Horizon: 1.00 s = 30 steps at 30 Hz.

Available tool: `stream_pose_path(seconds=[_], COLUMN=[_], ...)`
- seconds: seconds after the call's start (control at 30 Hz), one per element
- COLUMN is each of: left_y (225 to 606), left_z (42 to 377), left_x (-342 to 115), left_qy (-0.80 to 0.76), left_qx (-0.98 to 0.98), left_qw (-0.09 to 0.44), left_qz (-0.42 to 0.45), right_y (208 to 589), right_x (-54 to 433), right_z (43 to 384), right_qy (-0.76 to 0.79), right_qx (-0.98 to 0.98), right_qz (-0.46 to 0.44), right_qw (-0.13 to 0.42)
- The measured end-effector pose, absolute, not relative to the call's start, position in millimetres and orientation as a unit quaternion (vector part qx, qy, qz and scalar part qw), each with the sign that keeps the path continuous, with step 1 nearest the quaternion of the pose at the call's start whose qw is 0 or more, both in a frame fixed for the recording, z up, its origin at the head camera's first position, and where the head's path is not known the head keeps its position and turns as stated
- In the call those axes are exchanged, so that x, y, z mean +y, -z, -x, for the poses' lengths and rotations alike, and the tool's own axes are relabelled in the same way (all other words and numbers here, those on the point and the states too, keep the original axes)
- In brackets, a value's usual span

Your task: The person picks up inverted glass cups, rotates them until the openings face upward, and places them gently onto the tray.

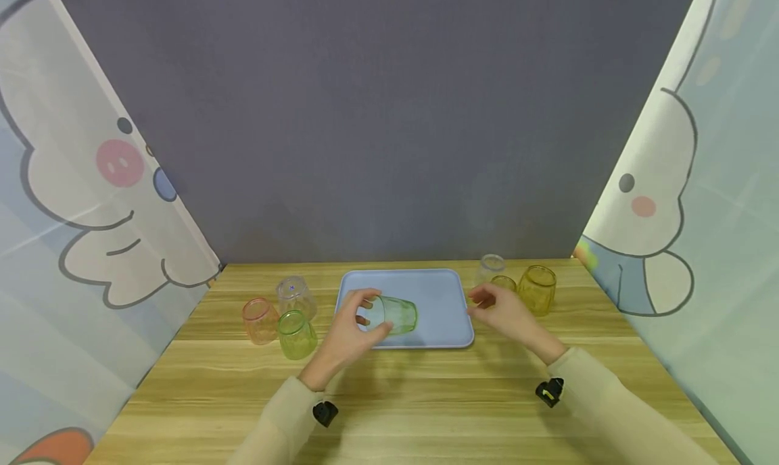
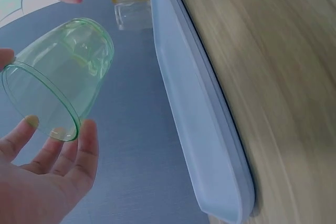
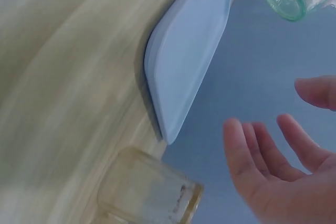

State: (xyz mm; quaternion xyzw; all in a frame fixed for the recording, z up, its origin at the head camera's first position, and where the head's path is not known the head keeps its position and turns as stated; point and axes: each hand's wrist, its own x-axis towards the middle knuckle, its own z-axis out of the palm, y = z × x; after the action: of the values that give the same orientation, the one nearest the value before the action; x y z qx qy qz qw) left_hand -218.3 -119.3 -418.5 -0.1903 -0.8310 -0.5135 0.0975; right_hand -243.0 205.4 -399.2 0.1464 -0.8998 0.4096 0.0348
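Observation:
A pale green glass (image 1: 402, 315) is tilted onto its side above the light blue tray (image 1: 441, 313). My left hand (image 1: 351, 333) grips it around the rim, thumb on one side and fingers on the other. In the left wrist view the base of this green glass (image 2: 97, 45) points away from the palm, and air shows between it and the tray. Off the tray's right edge, my right hand (image 1: 502, 313) holds nothing, its fingers loosely bent. It is nearest to a yellow glass (image 1: 504, 282), which it partly covers in the head view.
Left of the tray stand a pink glass (image 1: 260, 323), a clear purplish glass (image 1: 296, 296) and a yellow-green glass (image 1: 297, 338). At the right are a clear glass (image 1: 490, 265) and a larger amber glass (image 1: 538, 292). A grey panel (image 1: 389, 127) rises behind the wooden table (image 1: 426, 411).

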Motion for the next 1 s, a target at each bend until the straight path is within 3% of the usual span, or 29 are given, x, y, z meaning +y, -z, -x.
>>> stream_pose_path(seconds=[1.0], left_y=[406.0], left_z=[229.3], left_x=[-128.4], left_qy=[0.455], left_qx=[-0.864], left_qw=[0.133], left_qz=[0.169], right_y=[389.3], right_x=[220.8], right_z=[276.2], right_qy=[-0.277], right_qx=[-0.942], right_qz=[-0.171], right_qw=[0.083])
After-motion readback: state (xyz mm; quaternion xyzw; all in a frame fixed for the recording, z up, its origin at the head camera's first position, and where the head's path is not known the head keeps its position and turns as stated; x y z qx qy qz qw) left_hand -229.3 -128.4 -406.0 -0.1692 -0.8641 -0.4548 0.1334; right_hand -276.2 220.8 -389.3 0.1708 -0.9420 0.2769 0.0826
